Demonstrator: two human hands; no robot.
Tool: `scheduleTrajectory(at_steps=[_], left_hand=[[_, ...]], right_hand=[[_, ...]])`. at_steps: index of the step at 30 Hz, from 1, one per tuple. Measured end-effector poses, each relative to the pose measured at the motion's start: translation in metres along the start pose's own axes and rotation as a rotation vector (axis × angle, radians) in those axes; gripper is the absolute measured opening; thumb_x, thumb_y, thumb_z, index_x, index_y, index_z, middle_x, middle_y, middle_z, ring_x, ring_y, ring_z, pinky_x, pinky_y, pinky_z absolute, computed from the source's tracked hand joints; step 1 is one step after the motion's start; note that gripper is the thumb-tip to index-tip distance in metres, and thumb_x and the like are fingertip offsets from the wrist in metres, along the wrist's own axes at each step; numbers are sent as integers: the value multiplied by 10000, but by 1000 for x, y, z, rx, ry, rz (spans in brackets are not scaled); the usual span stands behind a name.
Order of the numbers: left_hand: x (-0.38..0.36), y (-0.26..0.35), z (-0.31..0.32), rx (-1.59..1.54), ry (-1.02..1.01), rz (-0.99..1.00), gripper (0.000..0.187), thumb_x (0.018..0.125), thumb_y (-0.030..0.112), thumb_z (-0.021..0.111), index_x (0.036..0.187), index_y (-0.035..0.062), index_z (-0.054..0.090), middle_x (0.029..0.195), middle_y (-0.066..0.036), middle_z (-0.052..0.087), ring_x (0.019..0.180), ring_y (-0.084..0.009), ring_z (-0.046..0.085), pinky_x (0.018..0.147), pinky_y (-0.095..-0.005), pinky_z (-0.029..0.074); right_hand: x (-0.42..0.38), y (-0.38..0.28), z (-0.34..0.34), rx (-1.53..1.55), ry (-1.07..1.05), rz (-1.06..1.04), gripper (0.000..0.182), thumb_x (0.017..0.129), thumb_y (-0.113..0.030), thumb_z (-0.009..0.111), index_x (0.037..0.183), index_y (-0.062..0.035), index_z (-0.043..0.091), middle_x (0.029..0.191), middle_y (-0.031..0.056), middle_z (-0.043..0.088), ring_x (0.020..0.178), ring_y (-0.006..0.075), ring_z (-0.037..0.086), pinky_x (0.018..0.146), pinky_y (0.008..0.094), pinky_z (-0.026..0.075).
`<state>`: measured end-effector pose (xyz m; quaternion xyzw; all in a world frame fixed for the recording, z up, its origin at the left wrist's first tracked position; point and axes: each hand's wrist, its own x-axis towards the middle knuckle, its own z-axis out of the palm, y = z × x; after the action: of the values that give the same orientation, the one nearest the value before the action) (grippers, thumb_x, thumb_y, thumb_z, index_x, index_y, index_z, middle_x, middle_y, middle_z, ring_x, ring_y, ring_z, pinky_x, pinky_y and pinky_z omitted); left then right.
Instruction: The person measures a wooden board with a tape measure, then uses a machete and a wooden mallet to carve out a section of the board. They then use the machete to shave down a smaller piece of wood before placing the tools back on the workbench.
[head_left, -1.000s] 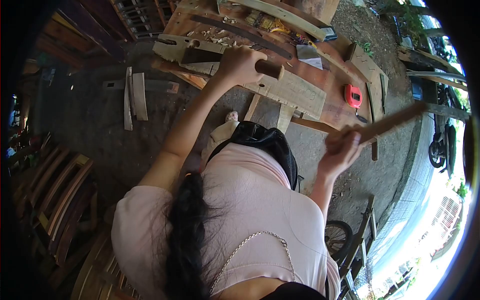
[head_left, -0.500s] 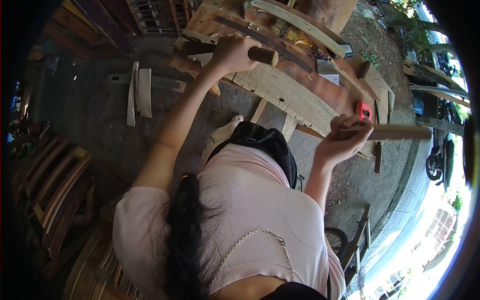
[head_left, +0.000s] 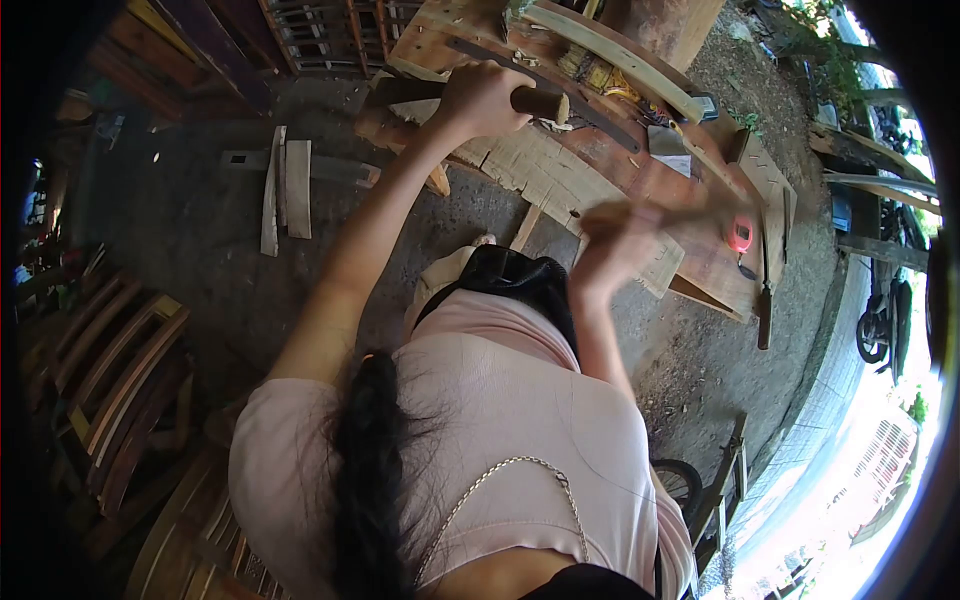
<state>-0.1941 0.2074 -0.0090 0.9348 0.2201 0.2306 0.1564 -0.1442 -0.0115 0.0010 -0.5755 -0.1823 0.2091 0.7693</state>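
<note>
My left hand is closed round the thick wooden handle of a tool over the left end of the workbench. The handle's cut end sticks out to the right of my fist, and a dark flat part in line with it shows on the other side. My right hand is closed on a wooden stick that points right. Both hand and stick are smeared by motion, above the near edge of the bench. Beneath lies a rough, pale plank with a split edge.
On the workbench are a dark metal strip, a curved wooden piece, paper and a red tape measure. A wooden-handled tool overhangs its right end. Wood offcuts lie on the floor; curved slats are stacked left.
My right hand has swung left and slightly up with the stick, toward my left hand. My left hand keeps its grip; the whole view has shifted slightly.
</note>
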Motion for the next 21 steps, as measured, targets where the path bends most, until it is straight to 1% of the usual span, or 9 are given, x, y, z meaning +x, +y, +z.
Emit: scheduleTrajectory(at_steps=[1,4,8,10,12,14,17,20,21], left_hand=[[2,-5,4,9,-68,-44,149,646,286,647,772,210,676,684,-50,642,690,-262,631,651,-384,503],[-2,-8,-2,24,-108,-69,151,658,284,649,782,204,683,710,-54,650,707,-263,631,663,-384,500],[-3,-9,-5,46,-39,-43,167,670,298,663,785,179,683,718,-63,651,722,-277,627,662,-387,500],[-1,-9,-6,28,-47,-55,175,668,305,669,786,176,682,719,-65,651,724,-283,626,665,-387,500],[-2,-11,-4,52,-37,-40,201,673,306,647,839,197,681,778,-68,658,751,-288,631,678,-391,504],[-7,-14,-2,85,-70,-67,218,677,310,652,850,180,679,787,-81,657,754,-291,631,674,-390,504],[-21,-13,-6,119,-87,-50,170,693,263,652,827,161,671,758,-99,647,769,-301,621,653,-401,495],[-47,11,-5,35,-67,121,335,673,343,707,966,191,654,697,-113,637,693,-304,627,651,-393,501],[-52,34,-9,60,-253,85,454,652,408,717,1051,213,621,674,-118,633,661,-300,628,650,-386,505]], right_hand=[[-16,30,-8,-298,-232,247,280,911,-299,488,1006,-36,476,704,98,516,601,139,483,518,256,393],[-10,-6,-4,-510,-427,199,410,870,-245,558,1166,3,420,889,126,559,846,239,524,809,337,413],[20,-39,-8,-197,-176,172,288,911,-310,502,1021,-47,455,717,41,511,591,101,468,508,225,379],[25,-30,3,125,113,-119,267,929,-331,461,976,-69,438,674,-15,455,527,43,390,431,180,288],[11,30,3,-93,112,-71,360,902,-393,485,991,-50,420,662,-27,429,530,71,388,451,223,328],[-8,7,16,-150,-497,525,369,886,-341,516,1039,-20,422,643,-26,420,519,81,392,453,234,336],[-9,-7,-3,-105,-502,581,227,883,-278,537,913,-72,447,546,-21,418,430,76,386,394,224,287],[2,-33,-45,-130,-223,530,219,881,-290,534,843,-87,460,529,-18,408,409,77,364,385,232,263],[8,-37,-65,-136,-152,501,215,884,-286,528,812,-101,447,528,-22,403,409,71,346,375,233,241]])
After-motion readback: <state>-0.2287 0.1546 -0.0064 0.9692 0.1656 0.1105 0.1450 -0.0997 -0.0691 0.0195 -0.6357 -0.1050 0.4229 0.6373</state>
